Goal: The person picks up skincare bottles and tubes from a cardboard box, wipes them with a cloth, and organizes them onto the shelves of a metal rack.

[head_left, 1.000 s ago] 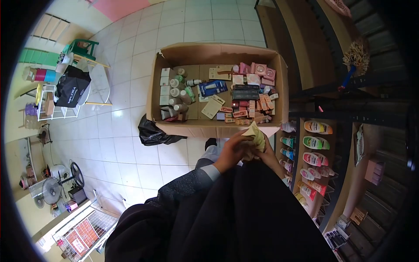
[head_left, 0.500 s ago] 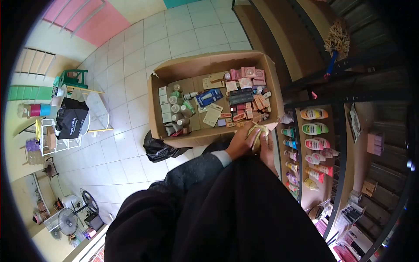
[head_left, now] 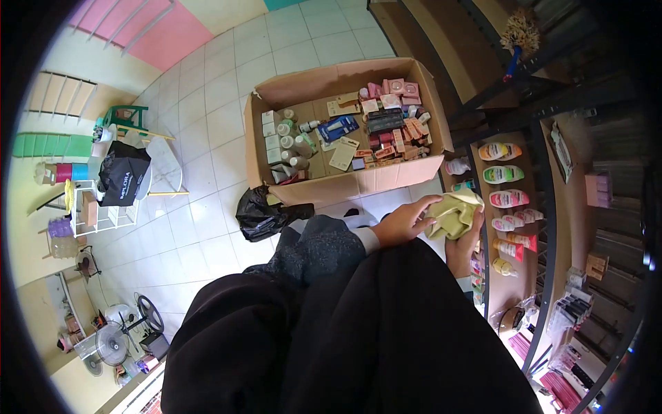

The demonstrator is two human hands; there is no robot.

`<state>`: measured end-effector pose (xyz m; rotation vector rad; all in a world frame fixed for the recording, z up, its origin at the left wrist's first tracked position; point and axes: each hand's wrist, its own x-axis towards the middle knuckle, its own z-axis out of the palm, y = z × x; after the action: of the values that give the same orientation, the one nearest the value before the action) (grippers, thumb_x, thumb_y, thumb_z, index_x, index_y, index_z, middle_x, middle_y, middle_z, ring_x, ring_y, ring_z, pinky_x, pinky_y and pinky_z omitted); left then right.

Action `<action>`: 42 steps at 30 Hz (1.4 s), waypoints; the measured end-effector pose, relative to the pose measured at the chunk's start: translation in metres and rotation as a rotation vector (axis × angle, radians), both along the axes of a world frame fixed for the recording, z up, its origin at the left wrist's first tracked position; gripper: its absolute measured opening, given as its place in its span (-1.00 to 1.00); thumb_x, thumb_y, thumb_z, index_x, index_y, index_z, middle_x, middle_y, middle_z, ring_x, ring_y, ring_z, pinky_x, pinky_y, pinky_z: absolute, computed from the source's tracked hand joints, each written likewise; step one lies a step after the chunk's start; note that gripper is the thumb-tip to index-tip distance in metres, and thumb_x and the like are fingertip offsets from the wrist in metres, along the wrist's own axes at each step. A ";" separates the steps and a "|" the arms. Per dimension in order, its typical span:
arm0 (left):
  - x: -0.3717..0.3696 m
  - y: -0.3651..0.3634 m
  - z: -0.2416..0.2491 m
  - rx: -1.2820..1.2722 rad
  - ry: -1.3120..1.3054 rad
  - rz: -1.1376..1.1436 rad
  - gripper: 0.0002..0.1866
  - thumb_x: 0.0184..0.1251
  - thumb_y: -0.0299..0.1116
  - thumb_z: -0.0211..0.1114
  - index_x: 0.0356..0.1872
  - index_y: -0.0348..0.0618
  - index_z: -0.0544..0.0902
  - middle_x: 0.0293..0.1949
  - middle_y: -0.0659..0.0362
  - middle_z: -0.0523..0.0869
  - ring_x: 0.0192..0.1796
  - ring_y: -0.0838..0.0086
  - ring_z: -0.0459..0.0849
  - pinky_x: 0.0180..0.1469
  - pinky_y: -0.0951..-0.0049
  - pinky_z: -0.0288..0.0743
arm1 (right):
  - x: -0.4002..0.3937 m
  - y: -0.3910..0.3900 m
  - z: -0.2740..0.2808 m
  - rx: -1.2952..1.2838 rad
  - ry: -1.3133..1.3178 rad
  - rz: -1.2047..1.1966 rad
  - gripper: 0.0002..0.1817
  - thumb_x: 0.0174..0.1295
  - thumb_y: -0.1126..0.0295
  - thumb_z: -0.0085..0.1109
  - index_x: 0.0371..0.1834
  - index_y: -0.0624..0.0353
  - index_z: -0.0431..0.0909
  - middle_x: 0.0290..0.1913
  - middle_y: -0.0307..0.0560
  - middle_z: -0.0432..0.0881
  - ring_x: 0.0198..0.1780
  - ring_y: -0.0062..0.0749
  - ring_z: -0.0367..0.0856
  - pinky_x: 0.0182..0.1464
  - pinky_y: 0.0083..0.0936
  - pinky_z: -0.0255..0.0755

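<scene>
A pale yellow-green cloth (head_left: 452,215) is bunched up between my two hands, in front of the shelf. My left hand (head_left: 405,222) reaches in from the left, its fingers and thumb closed on the cloth's left edge. From below, my right hand (head_left: 463,250) grips the cloth's right side, its palm partly covered by the fabric. Beyond them stands an open cardboard box (head_left: 372,185), which holds white bottles (head_left: 301,145), small white boxes (head_left: 270,131), a blue package (head_left: 338,128), black boxes (head_left: 385,122) and pink compacts (head_left: 412,90).
On the right, a dark-framed shelf (head_left: 545,228) carries rows of colourful bottles (head_left: 502,174). A feather duster (head_left: 518,38) hangs at its upper part. A black plastic bag (head_left: 261,215) lies on the tiled floor beside the box. Farther left are a white rack (head_left: 103,217) and a fan (head_left: 112,343).
Both hands have moved right with the cloth, away from the box's near corner towards the shelf. The cloth is more spread out now. The view has shifted slightly.
</scene>
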<state>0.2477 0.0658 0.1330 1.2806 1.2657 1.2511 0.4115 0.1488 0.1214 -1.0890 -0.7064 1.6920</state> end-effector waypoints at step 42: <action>-0.325 0.062 -0.054 -0.183 0.060 0.185 -0.73 0.10 -0.44 0.25 -0.14 -0.29 0.58 -0.18 0.11 0.59 -0.01 0.44 0.54 -0.02 0.50 0.43 | -0.088 0.022 0.023 0.111 -0.133 0.075 -0.23 -0.20 0.75 0.00 0.25 0.18 0.18 0.22 0.01 0.27 0.23 -0.19 0.29 0.21 -0.28 0.25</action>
<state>-0.0773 0.1275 0.0792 1.0964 1.5330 1.2000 0.3237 0.1706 0.1440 -1.1161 -0.9253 1.6337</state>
